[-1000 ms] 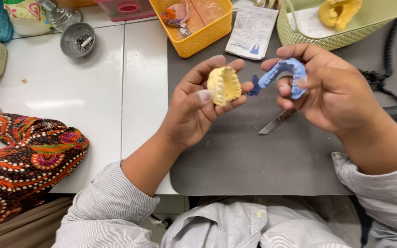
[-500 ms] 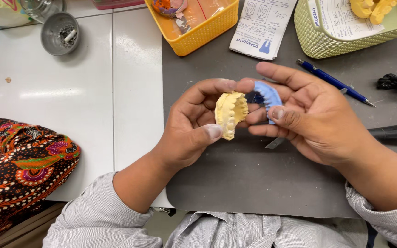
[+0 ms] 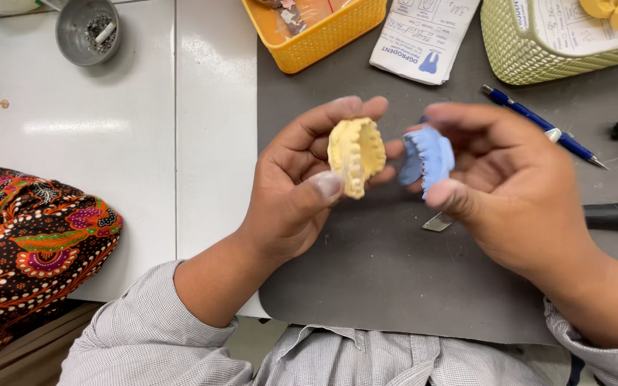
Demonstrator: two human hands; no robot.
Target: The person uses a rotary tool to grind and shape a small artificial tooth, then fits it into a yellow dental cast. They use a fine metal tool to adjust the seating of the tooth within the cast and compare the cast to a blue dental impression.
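Note:
My left hand [image 3: 298,182] holds a yellow plaster dental cast [image 3: 355,154] between thumb and fingers, teeth side facing right. My right hand [image 3: 509,179] grips a light blue dental impression [image 3: 427,157] just to the right of the cast, with a small gap between the two. A metal blade tip [image 3: 438,222] sticks out below my right hand; its handle is hidden under the palm. Both hands hover over a dark grey mat [image 3: 395,286].
A yellow basket [image 3: 316,43], a printed paper slip [image 3: 423,43] and a green basket [image 3: 538,50] line the back. A blue pen [image 3: 538,125] lies right of my hands. A metal cup [image 3: 87,28] stands far left. Another person's patterned sleeve [image 3: 30,243] rests at left.
The cast and the blue impression were pressed together; they have now come apart, the impression moving right with my right hand. The view has shifted closer.

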